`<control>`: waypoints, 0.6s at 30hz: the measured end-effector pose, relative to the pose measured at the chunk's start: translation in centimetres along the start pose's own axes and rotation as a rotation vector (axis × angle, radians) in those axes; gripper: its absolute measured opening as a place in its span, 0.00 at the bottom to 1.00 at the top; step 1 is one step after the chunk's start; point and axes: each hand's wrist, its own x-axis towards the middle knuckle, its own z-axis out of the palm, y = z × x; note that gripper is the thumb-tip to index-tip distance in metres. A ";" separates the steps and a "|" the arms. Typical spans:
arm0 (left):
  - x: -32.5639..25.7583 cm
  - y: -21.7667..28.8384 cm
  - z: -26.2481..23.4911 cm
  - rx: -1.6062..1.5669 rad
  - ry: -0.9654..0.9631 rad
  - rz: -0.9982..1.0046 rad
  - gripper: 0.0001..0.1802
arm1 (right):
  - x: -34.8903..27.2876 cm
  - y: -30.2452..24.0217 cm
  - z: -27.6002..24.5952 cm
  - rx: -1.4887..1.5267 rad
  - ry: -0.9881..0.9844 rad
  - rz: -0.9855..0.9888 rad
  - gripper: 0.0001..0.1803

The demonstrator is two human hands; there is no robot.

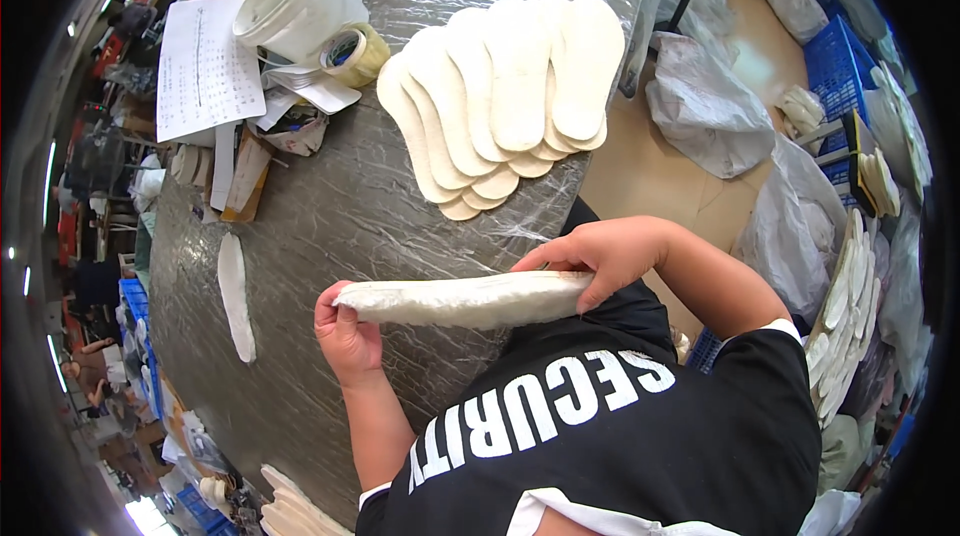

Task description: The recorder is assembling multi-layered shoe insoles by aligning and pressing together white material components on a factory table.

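Both hands are on a long, white, fleecy insole-shaped piece (460, 301), held edge-on in front of the black shirt (600, 416). The left hand (347, 334) pinches one end between thumb and fingers; the right hand (612, 251) grips the other, thumb on the near side, fingers along the far edge. Its left part is over the table covered in dark grey, crinkled sheeting (300, 376). Whether it is one piece or several layers, I cannot tell.

The step in hand looks like handling or checking this piece—perhaps lining up its edges. The next move probably calls for keeping both ends pinched and level so the soft middle doesn't sag or twist. Beyond it lies an overlapping fan of cream, flat insoles (520, 76); a single narrow white insole (236, 298) lies apart, to the left.
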 end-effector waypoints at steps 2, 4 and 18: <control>-0.2 -0.1 -0.8 -0.007 0.009 0.008 0.13 | -0.2 -0.2 0.4 -0.152 0.098 -0.012 0.47; -0.6 -0.1 -1.0 -0.019 0.012 0.013 0.13 | -0.4 -0.1 0.5 -0.147 0.117 -0.039 0.46; -3.0 -1.6 -3.8 -0.180 0.226 -0.044 0.13 | 1.3 -0.6 4.2 -0.325 0.719 -0.263 0.31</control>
